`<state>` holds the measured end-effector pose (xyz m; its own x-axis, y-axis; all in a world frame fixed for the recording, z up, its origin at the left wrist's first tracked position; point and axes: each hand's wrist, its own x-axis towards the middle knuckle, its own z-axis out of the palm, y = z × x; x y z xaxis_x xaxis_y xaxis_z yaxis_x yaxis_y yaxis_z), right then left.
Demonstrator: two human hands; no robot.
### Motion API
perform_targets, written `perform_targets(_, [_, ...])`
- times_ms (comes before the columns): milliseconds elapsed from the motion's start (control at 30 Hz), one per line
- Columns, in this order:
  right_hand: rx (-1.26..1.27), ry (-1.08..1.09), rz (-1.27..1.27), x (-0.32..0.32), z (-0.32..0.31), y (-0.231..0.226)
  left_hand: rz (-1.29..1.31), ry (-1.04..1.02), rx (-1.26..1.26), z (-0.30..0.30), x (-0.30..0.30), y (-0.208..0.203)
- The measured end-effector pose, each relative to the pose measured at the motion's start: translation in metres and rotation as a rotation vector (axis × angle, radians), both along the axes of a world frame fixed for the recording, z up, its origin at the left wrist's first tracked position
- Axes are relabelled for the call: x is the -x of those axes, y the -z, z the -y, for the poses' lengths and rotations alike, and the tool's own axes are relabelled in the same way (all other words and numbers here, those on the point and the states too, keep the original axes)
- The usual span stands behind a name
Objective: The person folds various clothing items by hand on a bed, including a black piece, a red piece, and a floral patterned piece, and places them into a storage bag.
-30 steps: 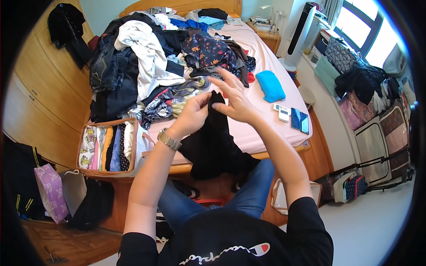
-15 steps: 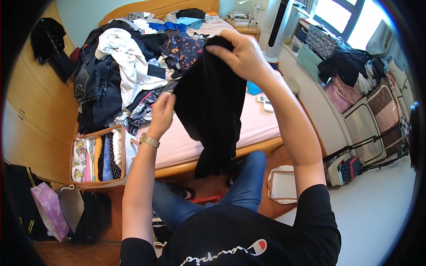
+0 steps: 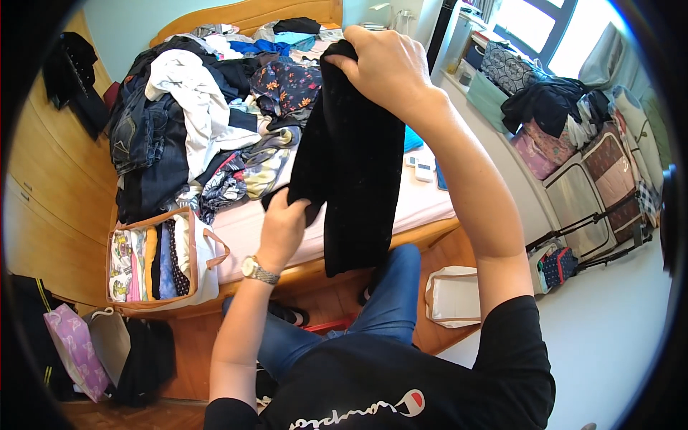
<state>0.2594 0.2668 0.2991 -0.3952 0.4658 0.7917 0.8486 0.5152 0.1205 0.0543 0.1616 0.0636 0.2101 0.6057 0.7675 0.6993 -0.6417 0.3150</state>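
Bedroom, lit by a window (image 3: 555, 21) between 1 and 2 o'clock. A bed with a pink sheet (image 3: 247, 251) bears a heap of clothes (image 3: 188, 89) at 10; an open storage box (image 3: 206, 276) of upright folded garments stands at its near corner, between 8 and 9. Subject of inspection: one black garment (image 3: 362, 172), probably trousers, held up around the dial's centre, before the bed's near edge.

Right hand (image 3: 390, 72), toward 12: closed, thumb against fingers, gripping the garment's upper end. Left hand (image 3: 283, 233), between 8 and 9: nearly closed, apparently pinching the end of a slanting section; the exact contact is hard to read against dark cloth.

Step in hand, as judged: straightening the cloth. Good practice would keep the right hand high and firm, draw the left outward until the bend opens, and match the edges before any crease is set. Excess pull may distort the fabric (soft pile marks easily).

Appearance: uniformly deep black, matt, seemingly velvety. One long panel hangs nearly straight toward 6, its lower edge fairly square. Seams and waistband cannot be made out.
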Motion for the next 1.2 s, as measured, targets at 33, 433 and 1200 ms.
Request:
perform_targets(33, [0.044,-0.002,0.003,0.003,0.004,0.002,0.001,-0.036,0.061,0.007,-0.006,0.007])
perform_targets(433, [0.076,-0.127,-0.070,-0.009,0.024,0.000,-0.047,-0.136,0.162,0.002,-0.041,0.042])
perform_targets(1200, [0.758,-0.401,0.007,-0.206,0.151,0.013,-0.202,0.418,0.688,0.114,0.112,-0.095])
